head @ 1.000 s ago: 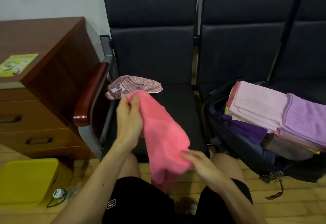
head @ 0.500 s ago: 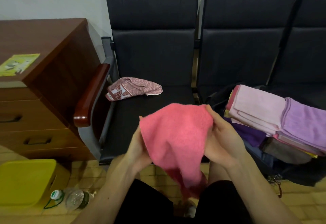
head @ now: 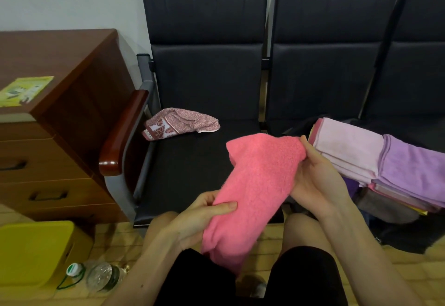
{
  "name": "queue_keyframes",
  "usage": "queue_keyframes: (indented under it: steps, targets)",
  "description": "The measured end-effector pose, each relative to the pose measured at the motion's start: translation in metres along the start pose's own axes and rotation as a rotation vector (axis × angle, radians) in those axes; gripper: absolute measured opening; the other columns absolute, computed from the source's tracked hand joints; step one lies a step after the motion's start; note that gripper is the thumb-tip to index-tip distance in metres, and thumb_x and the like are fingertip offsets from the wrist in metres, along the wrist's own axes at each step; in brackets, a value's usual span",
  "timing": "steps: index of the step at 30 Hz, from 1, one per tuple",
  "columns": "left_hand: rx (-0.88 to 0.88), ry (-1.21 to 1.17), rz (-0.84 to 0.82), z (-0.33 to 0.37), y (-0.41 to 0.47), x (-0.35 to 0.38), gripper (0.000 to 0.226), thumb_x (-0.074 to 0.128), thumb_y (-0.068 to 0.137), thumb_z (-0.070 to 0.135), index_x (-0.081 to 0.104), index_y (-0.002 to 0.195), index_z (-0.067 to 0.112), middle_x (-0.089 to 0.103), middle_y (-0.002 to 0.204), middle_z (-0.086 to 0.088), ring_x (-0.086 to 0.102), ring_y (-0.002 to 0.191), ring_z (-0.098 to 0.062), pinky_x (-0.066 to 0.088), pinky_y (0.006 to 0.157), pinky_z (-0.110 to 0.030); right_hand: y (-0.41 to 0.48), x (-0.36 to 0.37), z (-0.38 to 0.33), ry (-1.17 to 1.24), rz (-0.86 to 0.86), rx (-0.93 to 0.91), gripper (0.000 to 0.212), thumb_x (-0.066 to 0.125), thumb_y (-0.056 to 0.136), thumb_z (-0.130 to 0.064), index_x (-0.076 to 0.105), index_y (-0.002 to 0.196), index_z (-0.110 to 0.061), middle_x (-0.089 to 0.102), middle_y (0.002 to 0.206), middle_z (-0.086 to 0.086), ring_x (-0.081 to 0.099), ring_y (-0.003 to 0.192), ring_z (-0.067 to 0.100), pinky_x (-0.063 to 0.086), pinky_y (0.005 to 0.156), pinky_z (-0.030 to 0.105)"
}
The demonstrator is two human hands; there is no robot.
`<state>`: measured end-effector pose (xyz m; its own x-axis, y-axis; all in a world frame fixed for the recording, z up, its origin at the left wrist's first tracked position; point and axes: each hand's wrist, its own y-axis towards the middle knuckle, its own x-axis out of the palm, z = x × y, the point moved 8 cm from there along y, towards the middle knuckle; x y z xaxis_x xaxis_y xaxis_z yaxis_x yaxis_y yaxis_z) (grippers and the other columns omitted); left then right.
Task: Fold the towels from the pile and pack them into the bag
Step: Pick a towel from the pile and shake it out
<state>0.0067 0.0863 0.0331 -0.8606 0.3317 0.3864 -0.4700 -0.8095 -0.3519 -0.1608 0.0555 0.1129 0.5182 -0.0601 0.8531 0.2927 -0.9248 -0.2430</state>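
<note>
While held at both ends, the pink towel (head: 257, 185) hangs mid-frame.
The left hand (head: 199, 219) pinches low; the right hand (head: 317, 180) clasps the top.

Plain black shorts (head: 305, 276) end above bare knees (head: 163, 221). Both forearms (head: 144, 269) bare up to frame edge. Also bare: left hand (head: 192, 223), right hand (head: 317, 183).

Brown drawer cabinet (head: 60, 149), yellow bin (head: 31, 250), clear bottle (head: 101, 275), black seats (head: 207, 77).

Dim, even indoor light w/ soft shadows; wide-angle bending at edges.
</note>
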Motion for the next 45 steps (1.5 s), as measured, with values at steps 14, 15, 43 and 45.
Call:
queue_keyframes:
  steps: [14, 15, 43, 45]
  targets:
    - [0.185, -0.311, 0.233, 0.063, -0.009, -0.002, 0.026, 0.065, 0.082, 0.012, 0.071, 0.108, 0.012, 0.074, 0.104, -0.014, 0.073, 0.093, -0.024, 0.060, 0.072, -0.033, -0.025, -0.045, 0.070, -0.249, -0.090, 0.099, 0.067, 0.101, 0.043, -0.025, 0.076, 0.102, -0.009, 0.073, 0.092, 0.011, 0.072, 0.080, 0.022, 0.060, 0.065, 0.035]
    - [0.187, -0.299, 0.250, 0.062, -0.013, -0.005, 0.029, 0.065, 0.083, 0.011, 0.069, 0.112, 0.013, 0.074, 0.106, -0.013, 0.073, 0.094, -0.023, 0.060, 0.072, -0.032, -0.019, -0.039, 0.064, -0.250, -0.133, 0.079, 0.061, 0.099, 0.048, -0.026, 0.076, 0.103, -0.013, 0.072, 0.094, 0.008, 0.071, 0.081, 0.019, 0.060, 0.067, 0.033]
    - [0.417, 0.277, 0.409, 0.156, -0.043, -0.007, 0.032, 0.073, 0.084, 0.012, 0.071, 0.114, 0.024, 0.069, 0.118, -0.003, 0.065, 0.112, -0.022, 0.052, 0.100, -0.041, -0.021, 0.058, -0.053, -1.231, 0.010, -0.341, 0.045, 0.082, 0.075, -0.008, 0.068, 0.116, -0.019, 0.073, 0.105, 0.006, 0.072, 0.093, 0.014, 0.059, 0.075, 0.028]
    - [0.444, 0.295, 0.373, 0.168, -0.044, -0.003, 0.040, 0.078, 0.074, 0.009, 0.072, 0.110, 0.024, 0.074, 0.111, -0.003, 0.069, 0.107, -0.021, 0.055, 0.095, -0.037, -0.016, 0.065, -0.060, -1.303, -0.002, -0.377, 0.053, 0.085, 0.070, -0.004, 0.066, 0.116, -0.021, 0.071, 0.110, 0.003, 0.071, 0.097, 0.010, 0.058, 0.084, 0.026]
